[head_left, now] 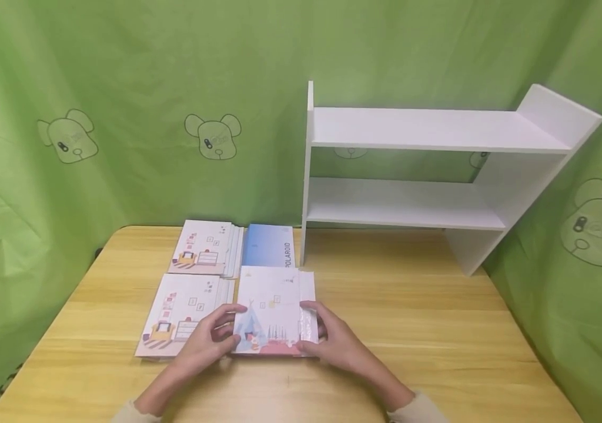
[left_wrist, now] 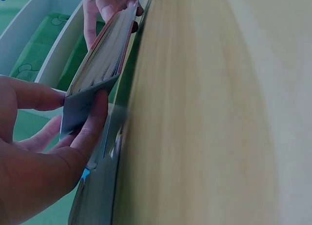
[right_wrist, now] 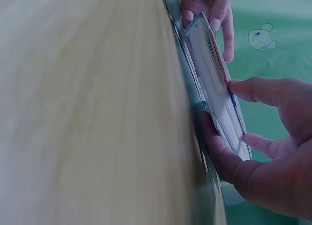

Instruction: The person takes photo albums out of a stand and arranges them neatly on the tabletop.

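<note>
Both hands hold a thick book with a blue tent and pink ground on its white cover (head_left: 271, 311), near the front middle of the table. My left hand (head_left: 210, 336) grips its left edge between thumb and fingers; the left wrist view shows that hand on the grey-blue spine (left_wrist: 84, 108). On the opposite edge, my right hand (head_left: 335, 341) pinches it, thumb toward the front corner. The page edges (right_wrist: 209, 54) show in the right wrist view. A white strip (head_left: 308, 294) juts out from the book's right side.
Two stacks of similar books, a back one (head_left: 200, 247) and a front one (head_left: 166, 305), lie to the left. Behind the held book is a blue book (head_left: 269, 244) marked POLAROID. A white two-tier shelf (head_left: 412, 129) stands at the back right. Green curtain (head_left: 147, 70) surrounds the table.
</note>
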{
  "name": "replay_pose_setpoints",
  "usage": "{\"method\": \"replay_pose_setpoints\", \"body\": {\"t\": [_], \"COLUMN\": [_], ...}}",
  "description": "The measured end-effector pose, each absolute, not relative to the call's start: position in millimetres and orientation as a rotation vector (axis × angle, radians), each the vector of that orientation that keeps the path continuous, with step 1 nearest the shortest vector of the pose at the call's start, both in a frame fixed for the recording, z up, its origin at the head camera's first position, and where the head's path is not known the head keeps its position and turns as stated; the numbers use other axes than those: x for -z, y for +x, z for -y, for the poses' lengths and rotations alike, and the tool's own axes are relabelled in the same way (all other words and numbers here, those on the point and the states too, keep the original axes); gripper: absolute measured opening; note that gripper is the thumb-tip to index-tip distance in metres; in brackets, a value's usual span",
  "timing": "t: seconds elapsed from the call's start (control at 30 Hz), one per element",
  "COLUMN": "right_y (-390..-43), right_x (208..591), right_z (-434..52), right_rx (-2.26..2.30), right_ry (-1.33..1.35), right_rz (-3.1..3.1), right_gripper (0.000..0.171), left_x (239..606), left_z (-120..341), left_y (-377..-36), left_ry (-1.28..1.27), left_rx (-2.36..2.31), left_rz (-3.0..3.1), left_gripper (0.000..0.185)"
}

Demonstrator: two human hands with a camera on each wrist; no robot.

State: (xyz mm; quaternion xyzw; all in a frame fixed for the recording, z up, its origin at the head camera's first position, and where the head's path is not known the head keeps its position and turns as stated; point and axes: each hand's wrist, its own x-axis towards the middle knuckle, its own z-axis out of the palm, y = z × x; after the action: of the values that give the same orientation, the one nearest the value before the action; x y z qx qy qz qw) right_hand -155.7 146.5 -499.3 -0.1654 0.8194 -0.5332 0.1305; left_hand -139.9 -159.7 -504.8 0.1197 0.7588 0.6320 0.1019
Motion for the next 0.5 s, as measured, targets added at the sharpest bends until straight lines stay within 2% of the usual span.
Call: {"method": "replay_pose_setpoints", "body": {"t": [0.5], "right_y": [-157.4], "right_x": [493.0], "right_z": [-134.3], "right_rx": [1.330], "right_ry": [-0.595], "right_rz": [-2.548], "right_gripper": [0.079], "left_x": [501.9], "left_z": [170.1], "left_y": [-142.8], "left_ry": [0.388], "left_rx": [-1.811], "left_rz": [-2.240], "left_gripper": [0.057]}}
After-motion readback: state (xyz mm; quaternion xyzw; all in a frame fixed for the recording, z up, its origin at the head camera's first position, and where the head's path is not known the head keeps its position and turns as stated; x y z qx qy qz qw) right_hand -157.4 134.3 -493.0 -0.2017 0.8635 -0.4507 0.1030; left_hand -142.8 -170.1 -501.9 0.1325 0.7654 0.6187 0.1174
